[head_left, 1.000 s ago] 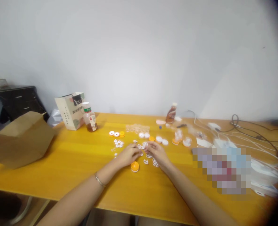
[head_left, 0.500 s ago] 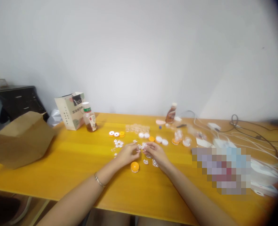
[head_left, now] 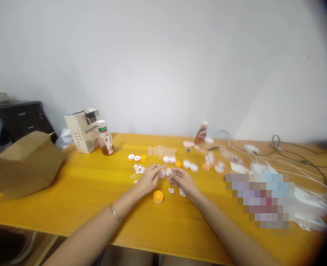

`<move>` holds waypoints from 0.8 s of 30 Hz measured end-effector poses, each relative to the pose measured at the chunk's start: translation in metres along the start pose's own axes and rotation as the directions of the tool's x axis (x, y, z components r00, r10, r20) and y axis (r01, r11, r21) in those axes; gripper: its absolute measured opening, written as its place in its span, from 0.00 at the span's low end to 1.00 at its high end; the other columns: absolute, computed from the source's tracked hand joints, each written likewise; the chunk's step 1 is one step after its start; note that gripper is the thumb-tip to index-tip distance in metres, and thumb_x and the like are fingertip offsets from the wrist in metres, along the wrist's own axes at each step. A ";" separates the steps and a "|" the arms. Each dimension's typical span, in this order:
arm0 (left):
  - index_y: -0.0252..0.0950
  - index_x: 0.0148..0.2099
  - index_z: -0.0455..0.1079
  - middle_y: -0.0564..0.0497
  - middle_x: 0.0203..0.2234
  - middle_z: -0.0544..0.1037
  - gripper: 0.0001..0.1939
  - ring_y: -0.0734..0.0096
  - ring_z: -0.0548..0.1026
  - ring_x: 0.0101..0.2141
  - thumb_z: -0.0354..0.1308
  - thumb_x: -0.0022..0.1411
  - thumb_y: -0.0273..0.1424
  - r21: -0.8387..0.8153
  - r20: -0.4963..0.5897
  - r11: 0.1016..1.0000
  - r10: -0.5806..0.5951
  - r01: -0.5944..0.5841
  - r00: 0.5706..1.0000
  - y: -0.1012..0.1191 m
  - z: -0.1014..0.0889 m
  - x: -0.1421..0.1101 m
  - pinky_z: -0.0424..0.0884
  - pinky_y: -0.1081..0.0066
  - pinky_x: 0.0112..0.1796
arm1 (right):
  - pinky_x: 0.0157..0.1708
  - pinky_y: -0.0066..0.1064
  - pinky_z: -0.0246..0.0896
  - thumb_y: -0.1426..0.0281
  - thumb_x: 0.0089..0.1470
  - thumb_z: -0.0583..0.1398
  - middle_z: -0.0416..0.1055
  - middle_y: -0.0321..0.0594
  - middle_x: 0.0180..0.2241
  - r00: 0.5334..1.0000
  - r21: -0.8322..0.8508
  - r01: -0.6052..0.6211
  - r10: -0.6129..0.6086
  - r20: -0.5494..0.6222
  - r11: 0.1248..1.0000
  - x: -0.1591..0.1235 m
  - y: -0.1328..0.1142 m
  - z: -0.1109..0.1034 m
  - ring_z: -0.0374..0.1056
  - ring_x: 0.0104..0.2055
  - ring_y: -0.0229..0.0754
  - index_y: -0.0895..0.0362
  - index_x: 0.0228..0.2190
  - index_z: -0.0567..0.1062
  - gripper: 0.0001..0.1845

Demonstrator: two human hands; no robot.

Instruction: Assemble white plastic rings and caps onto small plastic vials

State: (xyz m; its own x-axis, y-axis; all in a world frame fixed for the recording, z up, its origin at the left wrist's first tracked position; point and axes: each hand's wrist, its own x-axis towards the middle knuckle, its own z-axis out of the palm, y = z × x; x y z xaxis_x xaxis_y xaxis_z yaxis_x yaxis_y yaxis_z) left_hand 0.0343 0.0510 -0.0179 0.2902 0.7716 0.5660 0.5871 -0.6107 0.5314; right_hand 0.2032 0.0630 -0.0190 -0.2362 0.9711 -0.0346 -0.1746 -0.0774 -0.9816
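Note:
My right hand [head_left: 183, 180] pinches a small white openwork plastic piece [head_left: 168, 172] between thumb and fingertips. My left hand [head_left: 150, 179] is just left of it, fingers stretched forward and apart from the thumb. Another white lattice piece [head_left: 162, 174] shows by the left fingertips; whether they touch it is unclear. Below the right hand lie a small white cut-out piece [head_left: 171, 190] and a larger one [head_left: 182, 192]. In front of both hands rests an orange cup with a white base [head_left: 158, 196].
Small white knobs [head_left: 139, 169] lie left of the hands. Behind are clear cups [head_left: 162, 151], white discs [head_left: 169, 159] and an orange disc [head_left: 178, 163]. Two drink bottles [head_left: 106, 140] [head_left: 201, 133], a paper bag [head_left: 27, 164], a carton [head_left: 82, 131] and cables [head_left: 296, 155] surround the work area.
My left hand's fingers have lifted and straightened forward from a pinch near the white pieces. My right hand stays in nearly the same place with its piece.

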 end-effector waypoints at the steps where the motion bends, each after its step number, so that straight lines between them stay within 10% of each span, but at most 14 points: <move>1: 0.37 0.49 0.62 0.48 0.34 0.70 0.15 0.70 0.68 0.34 0.44 0.60 0.29 -0.014 -0.011 1.000 -0.012 0.012 1.000 0.000 0.000 0.000 0.64 0.70 0.37 | 0.28 0.23 0.62 0.70 0.38 0.63 0.70 0.31 0.22 1.000 -0.002 0.000 0.000 0.004 1.000 0.000 0.000 0.000 0.69 0.25 0.33 0.56 0.31 0.68 0.13; 24: 0.34 0.42 0.64 0.49 0.33 0.72 0.12 0.72 0.71 0.34 0.55 0.52 0.27 -0.389 -0.044 0.913 -0.149 0.120 0.988 -0.007 0.007 0.001 0.67 0.71 0.38 | 0.38 0.28 0.65 0.74 0.38 0.63 0.73 0.36 0.29 0.997 0.035 -0.067 0.066 0.035 0.997 -0.002 0.002 0.000 0.70 0.29 0.34 0.57 0.30 0.70 0.12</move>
State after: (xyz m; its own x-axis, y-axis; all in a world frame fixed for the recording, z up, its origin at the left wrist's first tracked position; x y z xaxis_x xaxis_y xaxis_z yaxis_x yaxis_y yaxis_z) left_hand 0.0353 0.0577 -0.0252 0.1660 0.8453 0.5078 0.2767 -0.5342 0.7988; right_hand 0.2034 0.0610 -0.0212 -0.2805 0.9554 -0.0924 -0.1922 -0.1502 -0.9698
